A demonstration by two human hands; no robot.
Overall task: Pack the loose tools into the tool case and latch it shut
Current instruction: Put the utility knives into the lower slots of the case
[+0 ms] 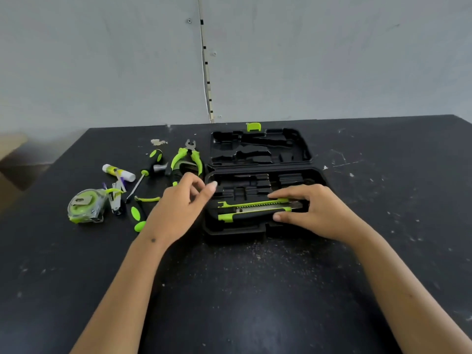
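Case (pixel 260 227) lies open on the black table (pixel 255 290), lid (pixel 260 146) folded back on the far side. Knife (pixel 255 208) sits in the near slot of the tray. Right hand (pixel 314 210) pinches the knife's right end, fingers above, thumb below. Left hand (pixel 178 208) hovers at the case's left edge, fingers loosely curled, holding nothing. Loose to the left: pliers (pixel 187 159), tape measure (pixel 86 205), screwdrivers (pixel 143 180), glue stick (pixel 118 172).
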